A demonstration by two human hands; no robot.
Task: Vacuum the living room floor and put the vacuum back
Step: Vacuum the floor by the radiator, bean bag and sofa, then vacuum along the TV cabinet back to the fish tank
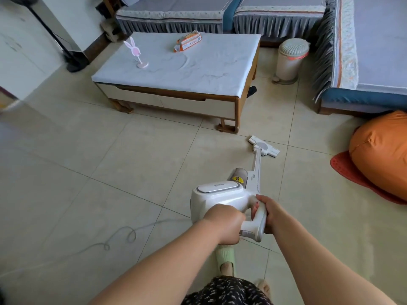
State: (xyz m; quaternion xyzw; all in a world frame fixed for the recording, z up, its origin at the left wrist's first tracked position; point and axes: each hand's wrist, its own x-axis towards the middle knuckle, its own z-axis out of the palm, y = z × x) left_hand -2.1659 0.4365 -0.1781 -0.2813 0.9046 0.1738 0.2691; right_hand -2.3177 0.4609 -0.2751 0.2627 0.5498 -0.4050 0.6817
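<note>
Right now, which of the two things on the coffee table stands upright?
The pink rabbit figure, upright on its round base near the table's left end. The orange packet lies flat toward the back edge.

Both arms reach forward, left hand (224,223) and right hand (267,213) with fingers curled.

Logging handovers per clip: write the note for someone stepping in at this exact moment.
Left hand grips the rear of the vacuum body; right hand grips its handle.
Floor head sits flat on the tiles just off the near right corner of the coffee table, wand angled up to the hands.
Power cord trails looped across the floor on the left.
Done: cannot tell how much floor is covered.
Left: finish the floor, including by the bin and orange beanbag, then put the vacuum back.
</note>
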